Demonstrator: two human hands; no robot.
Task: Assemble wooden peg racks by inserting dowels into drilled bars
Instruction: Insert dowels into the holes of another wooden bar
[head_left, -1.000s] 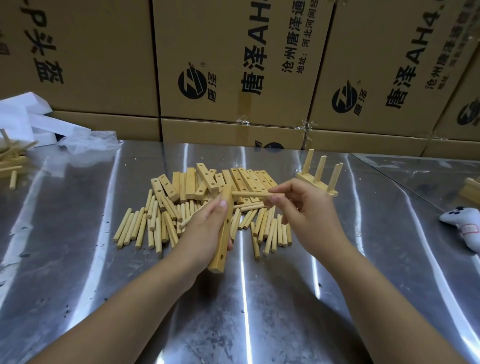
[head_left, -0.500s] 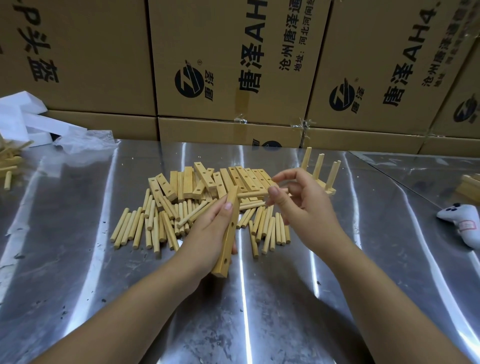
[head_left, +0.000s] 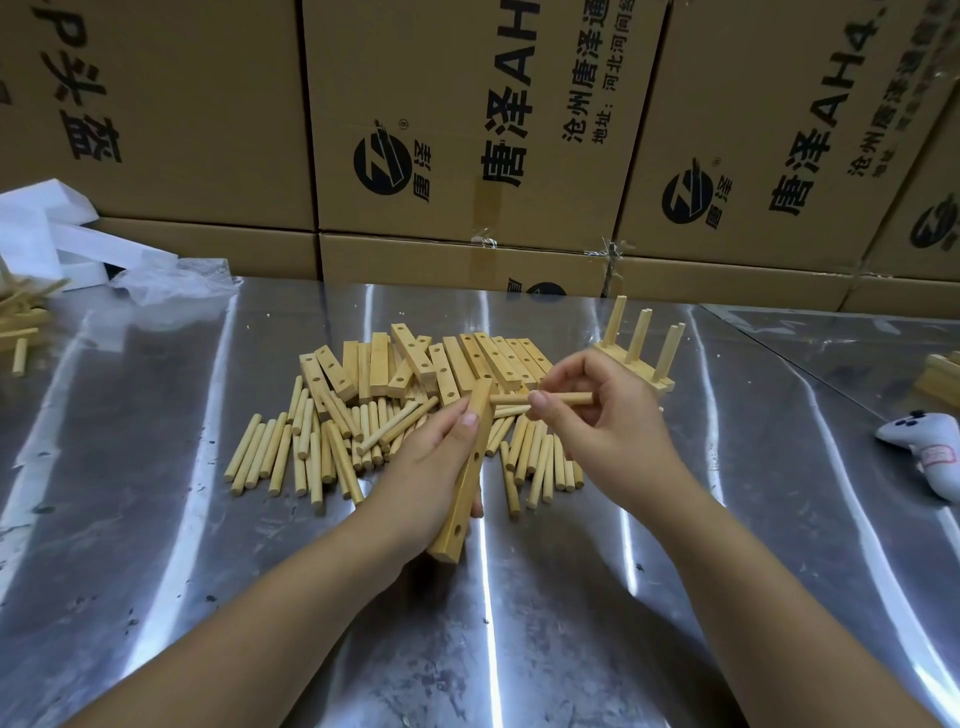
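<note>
Left-edge dowel pile partly off-frame.

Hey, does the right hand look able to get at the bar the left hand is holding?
Probably yes: the left hand holds the bar with its drilled face turned toward the right hand, whose dowel tip sits at its top end, nothing between.

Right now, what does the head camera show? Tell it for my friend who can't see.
A left hand holds a drilled wooden bar while the right hand pinches a stick, its tip by the bar's far end. Loose sticks and bars lie on the shiny metal table.
</note>
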